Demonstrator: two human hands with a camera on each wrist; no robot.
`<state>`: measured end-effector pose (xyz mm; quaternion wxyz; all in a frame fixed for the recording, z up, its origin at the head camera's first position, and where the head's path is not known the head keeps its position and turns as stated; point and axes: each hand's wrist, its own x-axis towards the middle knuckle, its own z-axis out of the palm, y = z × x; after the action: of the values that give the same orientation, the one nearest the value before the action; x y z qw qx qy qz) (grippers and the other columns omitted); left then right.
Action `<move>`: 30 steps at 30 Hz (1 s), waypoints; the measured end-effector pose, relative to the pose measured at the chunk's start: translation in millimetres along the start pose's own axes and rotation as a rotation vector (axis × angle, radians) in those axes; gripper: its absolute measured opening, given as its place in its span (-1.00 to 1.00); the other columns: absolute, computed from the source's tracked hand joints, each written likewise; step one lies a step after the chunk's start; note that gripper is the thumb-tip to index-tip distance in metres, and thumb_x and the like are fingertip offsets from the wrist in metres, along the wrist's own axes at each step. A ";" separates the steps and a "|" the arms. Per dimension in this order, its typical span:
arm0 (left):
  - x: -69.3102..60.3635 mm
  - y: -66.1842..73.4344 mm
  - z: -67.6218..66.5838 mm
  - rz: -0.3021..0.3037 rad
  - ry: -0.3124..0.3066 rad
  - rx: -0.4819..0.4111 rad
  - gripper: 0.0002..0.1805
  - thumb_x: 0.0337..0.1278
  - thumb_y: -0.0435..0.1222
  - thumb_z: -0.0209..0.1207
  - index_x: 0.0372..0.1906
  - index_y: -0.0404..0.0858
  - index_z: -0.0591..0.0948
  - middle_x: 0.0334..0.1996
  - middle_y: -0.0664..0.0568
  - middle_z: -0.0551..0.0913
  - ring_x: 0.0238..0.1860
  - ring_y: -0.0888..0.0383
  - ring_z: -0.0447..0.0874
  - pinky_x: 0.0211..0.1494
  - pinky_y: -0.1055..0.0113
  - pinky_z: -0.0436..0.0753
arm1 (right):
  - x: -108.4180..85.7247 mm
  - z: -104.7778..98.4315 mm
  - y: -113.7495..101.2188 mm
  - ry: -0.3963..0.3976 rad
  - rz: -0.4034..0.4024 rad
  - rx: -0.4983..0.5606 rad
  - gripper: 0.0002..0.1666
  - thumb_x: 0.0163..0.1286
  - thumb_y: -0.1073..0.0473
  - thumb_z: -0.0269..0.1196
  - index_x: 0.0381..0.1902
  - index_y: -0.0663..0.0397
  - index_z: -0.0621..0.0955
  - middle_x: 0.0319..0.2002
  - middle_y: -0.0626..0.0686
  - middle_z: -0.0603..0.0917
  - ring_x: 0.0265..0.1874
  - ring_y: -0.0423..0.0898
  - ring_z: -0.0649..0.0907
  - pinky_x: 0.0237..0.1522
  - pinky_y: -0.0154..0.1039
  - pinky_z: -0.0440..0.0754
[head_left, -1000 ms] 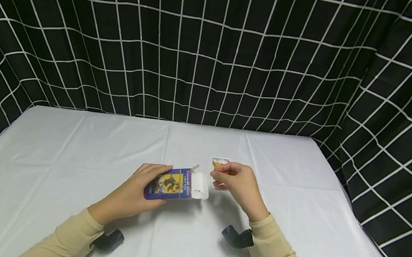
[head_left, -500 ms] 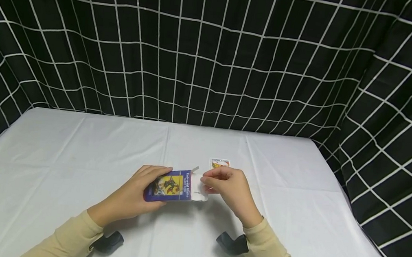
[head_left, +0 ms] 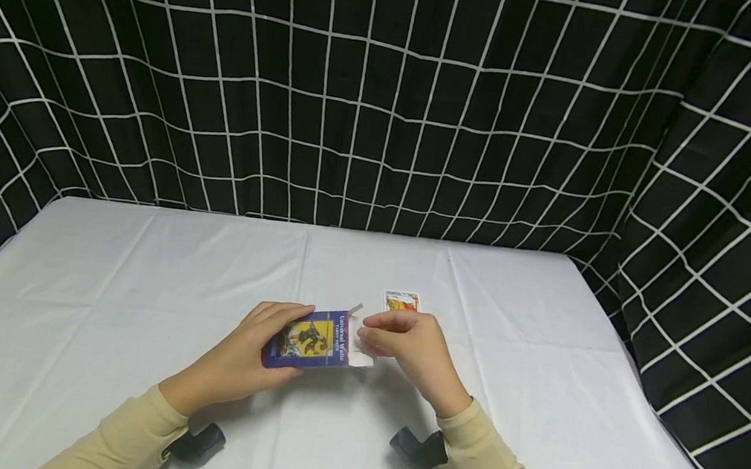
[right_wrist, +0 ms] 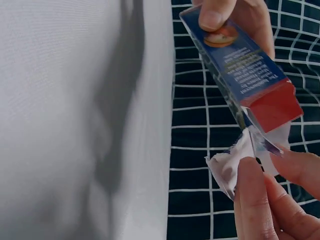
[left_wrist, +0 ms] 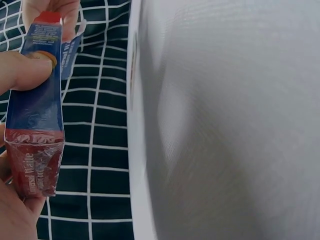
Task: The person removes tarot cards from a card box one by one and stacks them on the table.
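Observation:
A purple-blue tarot card box (head_left: 306, 339) is held above the table in my left hand (head_left: 251, 350), its printed front facing up. The left thumb (left_wrist: 32, 72) lies along one narrow side of the box. The box's right end is open, and a white flap (head_left: 361, 358) sticks out there. My right hand (head_left: 415, 353) is at this end, with thumb and fingers pinching the flap; in the right wrist view, fingers (right_wrist: 252, 195) lie against its white inner face. The inside of the box is hidden. Beyond the right hand, a picture card (head_left: 401, 301) lies on the table, partly covered.
A white cloth (head_left: 144, 274) covers the table. Black curtains (head_left: 359, 114) with a white grid stand behind it and at both sides. Dark wrist-mounted devices (head_left: 198, 442) hang by both beige sleeves.
My right hand has moved left from beside the card to the box's open end, and the flap now looks more bent. The left hand and the box have stayed almost still.

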<state>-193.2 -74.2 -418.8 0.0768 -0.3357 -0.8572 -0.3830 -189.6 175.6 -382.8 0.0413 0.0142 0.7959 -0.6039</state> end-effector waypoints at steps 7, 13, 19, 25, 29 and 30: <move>-0.9 1.0 0.8 0.006 -0.006 -0.005 -0.15 -0.09 -0.31 0.47 0.40 -0.22 0.39 0.30 -0.05 0.51 0.30 -0.01 0.40 0.35 -0.04 0.46 | 2.8 5.1 3.2 -0.021 0.006 0.038 -0.73 0.17 0.31 0.40 -0.19 0.40 0.71 -0.30 0.19 0.79 -0.38 -0.15 0.79 -0.17 -0.20 0.77; -0.9 2.4 0.0 0.009 -0.012 -0.014 -0.15 -0.09 -0.31 0.47 0.40 -0.22 0.39 0.30 -0.06 0.51 0.30 -0.01 0.40 0.34 -0.03 0.47 | 4.4 9.2 5.5 0.002 0.008 -0.008 -0.74 0.11 0.31 0.45 -0.24 0.36 0.71 -0.35 0.15 0.79 -0.43 -0.22 0.74 -0.25 -0.29 0.75; -0.5 3.3 0.0 0.015 -0.004 -0.022 -0.16 -0.10 -0.32 0.47 0.39 -0.23 0.40 0.29 -0.05 0.52 0.28 0.00 0.41 0.32 0.00 0.49 | 4.0 11.5 6.5 0.034 -0.032 -0.139 -0.78 0.05 0.28 0.47 -0.31 0.26 0.74 -0.37 0.09 0.79 -0.42 -0.23 0.66 -0.32 -0.38 0.61; -0.1 3.2 0.4 0.020 -0.001 -0.023 -0.17 -0.10 -0.32 0.47 0.38 -0.23 0.41 0.29 -0.04 0.53 0.28 0.01 0.41 0.32 0.00 0.48 | 2.5 9.2 4.8 0.039 -0.014 -0.145 -0.72 0.04 0.24 0.50 -0.27 0.25 0.74 -0.37 0.10 0.79 -0.43 -0.22 0.69 -0.31 -0.36 0.64; -0.1 3.2 0.0 0.020 0.004 -0.020 -0.17 -0.10 -0.32 0.47 0.38 -0.21 0.40 0.29 -0.04 0.52 0.28 0.01 0.41 0.32 -0.01 0.48 | 2.7 5.6 3.4 0.021 0.011 -0.082 -0.68 0.06 0.27 0.49 -0.21 0.30 0.72 -0.36 0.13 0.79 -0.42 -0.20 0.72 -0.25 -0.29 0.73; -0.1 3.0 0.3 0.020 0.004 -0.022 -0.17 -0.10 -0.33 0.47 0.38 -0.21 0.40 0.29 -0.04 0.52 0.28 0.01 0.40 0.32 -0.01 0.48 | 2.6 4.5 3.0 0.014 0.012 -0.068 -0.67 0.07 0.28 0.49 -0.20 0.33 0.71 -0.35 0.14 0.78 -0.42 -0.19 0.72 -0.23 -0.26 0.75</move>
<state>-191.2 -72.6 -417.2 0.0789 -0.3443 -0.8493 -0.3923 -191.7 171.9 -387.1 0.0400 0.0219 0.8160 -0.5763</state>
